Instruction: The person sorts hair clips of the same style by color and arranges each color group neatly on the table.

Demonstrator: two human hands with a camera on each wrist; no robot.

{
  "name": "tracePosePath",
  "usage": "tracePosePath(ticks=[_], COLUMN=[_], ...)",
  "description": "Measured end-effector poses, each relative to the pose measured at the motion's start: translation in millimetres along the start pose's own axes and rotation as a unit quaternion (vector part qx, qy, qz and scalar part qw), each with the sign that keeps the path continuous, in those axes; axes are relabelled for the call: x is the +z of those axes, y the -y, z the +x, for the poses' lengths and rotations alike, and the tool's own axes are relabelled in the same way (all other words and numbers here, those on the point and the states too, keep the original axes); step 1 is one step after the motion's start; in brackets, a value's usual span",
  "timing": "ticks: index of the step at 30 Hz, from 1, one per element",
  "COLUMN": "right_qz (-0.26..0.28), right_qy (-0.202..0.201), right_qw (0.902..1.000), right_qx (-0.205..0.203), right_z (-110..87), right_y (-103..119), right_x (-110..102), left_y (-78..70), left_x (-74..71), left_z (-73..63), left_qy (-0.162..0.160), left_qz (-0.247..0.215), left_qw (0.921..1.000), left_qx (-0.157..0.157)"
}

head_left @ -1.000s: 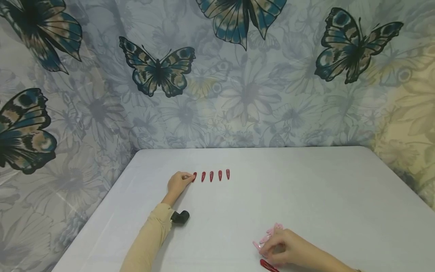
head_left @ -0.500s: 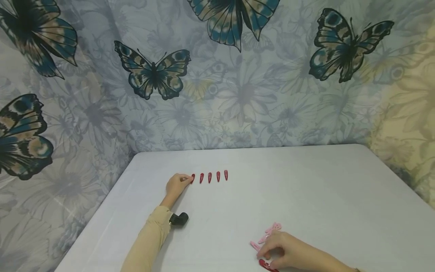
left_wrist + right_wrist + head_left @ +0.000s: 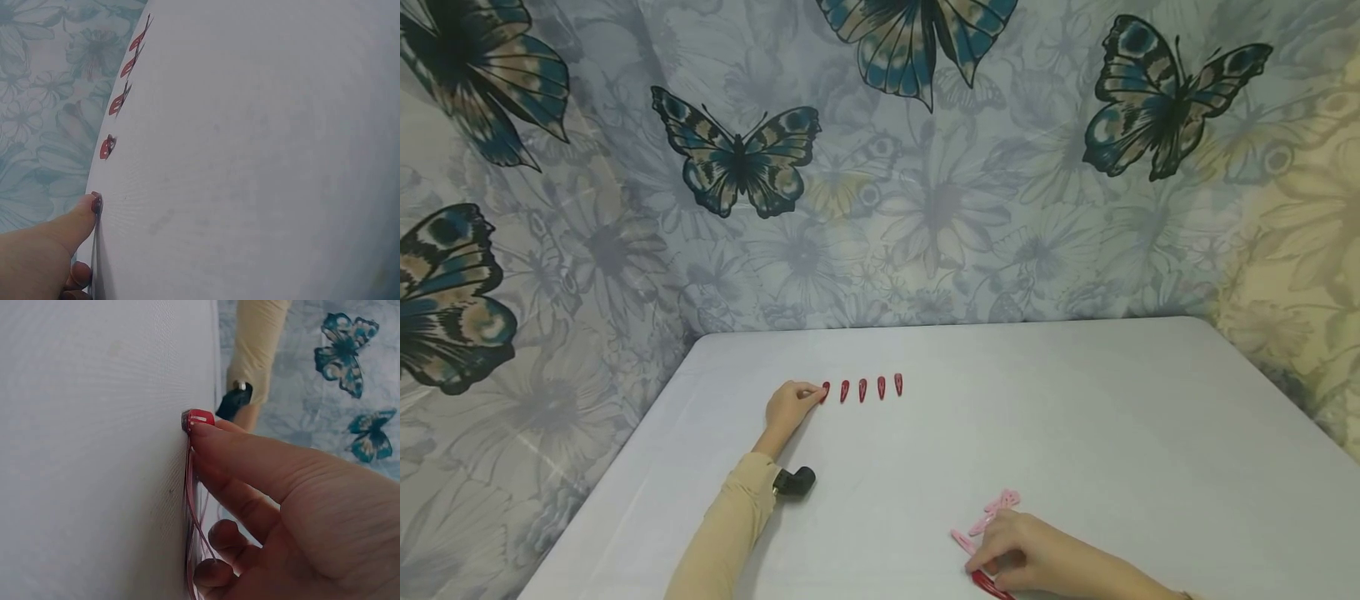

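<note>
Several red snap hair clips (image 3: 862,390) stand in a row toward the back of the white table. At the row's left end my left hand (image 3: 790,405) pinches the last red hair clip (image 3: 826,390); its thumb (image 3: 80,220) covers part of that clip in the left wrist view. Near the front, my right hand (image 3: 1030,550) pinches the tip of another red hair clip (image 3: 202,417) between thumb and forefinger, close to the tabletop. Pink hair clips (image 3: 1003,501) lie in a loose pile beside it, partly hidden by the fingers.
The white table (image 3: 1075,433) reaches back to a hanging cloth (image 3: 940,250) printed with butterflies and flowers. A black device (image 3: 795,482) is worn at the left wrist, over a beige sleeve (image 3: 722,533).
The right hand has shifted slightly left, from over the pink hair clips to the red one, and now pinches its end. The left hand stays at the row's left end.
</note>
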State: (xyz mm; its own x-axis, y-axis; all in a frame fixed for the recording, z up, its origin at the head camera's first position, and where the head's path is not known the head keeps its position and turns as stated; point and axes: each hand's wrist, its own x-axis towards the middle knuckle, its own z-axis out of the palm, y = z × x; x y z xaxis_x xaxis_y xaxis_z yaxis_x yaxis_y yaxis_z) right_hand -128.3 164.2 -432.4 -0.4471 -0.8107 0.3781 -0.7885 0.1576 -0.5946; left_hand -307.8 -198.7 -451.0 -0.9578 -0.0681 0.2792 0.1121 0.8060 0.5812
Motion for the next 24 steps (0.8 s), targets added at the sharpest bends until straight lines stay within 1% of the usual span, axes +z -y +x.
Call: tracePosePath(ticks=[6,10,13,17,21,24], right_qz=[-0.009,0.008,0.027,0.026,0.019,0.028], right_qy=[-0.016,-0.011,-0.002,0.008,0.014,0.009], right_qw=[0.9998,0.9999,0.9994,0.9988,0.9989,0.9991], right_qx=[0.001,0.007,0.024,0.042,0.040,0.030], right_z=[0.9,1.0,1.0,1.2,1.5,2.0], right_y=[1.5,3.7,5.9,8.1,8.8,8.6], right_x=[3.3,3.8,3.6,3.4,2.7,3.1], left_y=[-1.0,-2.7,-3.5,-2.6,-2.1,-2.2], left_x=[-0.1,-1.4,-1.9,-1.5,-1.4,-1.1], left_z=[0.3,-0.1,-0.4,-0.1,0.3,0.4], left_qy=[0.002,-0.001,-0.003,-0.002,0.000,0.001], left_qz=[0.001,-0.002,-0.006,-0.004,0.002,0.005], left_qw=[1.0000,1.0000,1.0000,1.0000,1.0000,1.0000], left_qx=[-0.007,-0.002,0.002,0.001,-0.006,-0.007])
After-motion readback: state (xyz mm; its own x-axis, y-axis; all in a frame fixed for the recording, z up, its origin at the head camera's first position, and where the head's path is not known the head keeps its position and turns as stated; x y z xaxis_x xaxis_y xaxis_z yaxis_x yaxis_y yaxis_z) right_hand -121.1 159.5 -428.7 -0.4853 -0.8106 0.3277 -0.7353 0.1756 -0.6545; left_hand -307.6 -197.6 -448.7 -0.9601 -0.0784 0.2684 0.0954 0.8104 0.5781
